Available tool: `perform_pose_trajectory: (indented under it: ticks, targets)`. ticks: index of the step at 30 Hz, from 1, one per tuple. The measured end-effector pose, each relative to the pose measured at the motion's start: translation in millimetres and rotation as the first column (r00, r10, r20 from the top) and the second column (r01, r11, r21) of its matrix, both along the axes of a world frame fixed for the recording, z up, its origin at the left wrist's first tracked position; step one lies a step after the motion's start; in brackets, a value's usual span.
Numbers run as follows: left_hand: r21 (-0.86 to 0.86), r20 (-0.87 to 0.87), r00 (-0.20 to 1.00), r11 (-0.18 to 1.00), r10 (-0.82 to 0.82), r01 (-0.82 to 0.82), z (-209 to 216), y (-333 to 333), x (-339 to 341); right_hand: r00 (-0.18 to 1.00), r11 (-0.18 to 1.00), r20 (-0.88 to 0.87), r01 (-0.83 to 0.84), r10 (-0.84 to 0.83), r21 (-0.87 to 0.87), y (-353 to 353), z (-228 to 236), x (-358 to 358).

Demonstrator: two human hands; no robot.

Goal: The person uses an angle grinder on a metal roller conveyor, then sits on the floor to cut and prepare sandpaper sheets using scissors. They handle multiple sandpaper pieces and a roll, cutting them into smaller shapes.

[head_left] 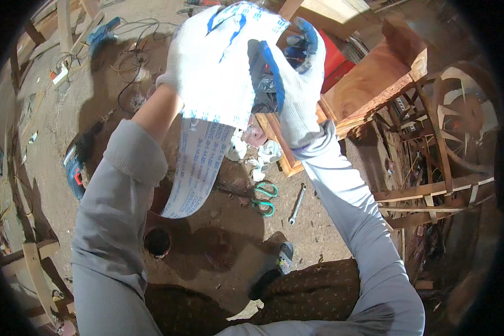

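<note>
Up high before me hangs a long sheet of sandpaper (pixel 199 162), its white back printed in blue, with the lower end dangling in a curve. My left hand (pixel 187 53), in a white knitted glove, grips it near the top; glare blurs where glove and paper meet, and most of those fingers are hidden. Right of the sheet is my right hand (pixel 299 84), gloved in white with a blue-coated palm. Its thumb and fingers are spread apart, with nothing visibly held between them. Whether the thumb touches the paper's edge, I cannot tell.
Green-handled scissors (pixel 266 200) and a wrench (pixel 298 204) lie on the ground below. A blue power tool (pixel 74 171) rests at left, another blue tool (pixel 102 35) with cables farther back. A wooden box (pixel 369 78) and wooden frames (pixel 437 196) stand at right.
</note>
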State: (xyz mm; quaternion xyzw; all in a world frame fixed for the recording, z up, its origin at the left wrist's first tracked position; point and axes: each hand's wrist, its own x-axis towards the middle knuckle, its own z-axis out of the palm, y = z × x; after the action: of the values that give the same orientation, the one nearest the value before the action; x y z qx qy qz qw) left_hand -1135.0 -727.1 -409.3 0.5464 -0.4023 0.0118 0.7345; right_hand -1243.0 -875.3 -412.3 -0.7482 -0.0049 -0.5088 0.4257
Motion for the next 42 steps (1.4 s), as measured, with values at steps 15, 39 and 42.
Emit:
perform_pose_trajectory:
  ticks: [15,39,42]
  targets:
    - [-0.281,-0.401,0.7,0.807,-0.591,0.52,-10.3,20.7,24.6,0.952,0.906,-0.062,-0.263,0.299,0.332,-9.8,17.7,15.1]
    - [-0.251,-0.205,0.975,0.958,0.089,-0.14,-18.2,17.6,77.4,0.876,0.845,-0.203,-0.324,0.438,0.426,14.9,-24.7,5.0]
    - [-0.251,-0.31,0.951,0.966,-0.02,-0.062,-15.5,23.1,72.6,0.799,0.777,-0.249,-0.375,0.547,0.505,18.2,-25.6,-5.4]
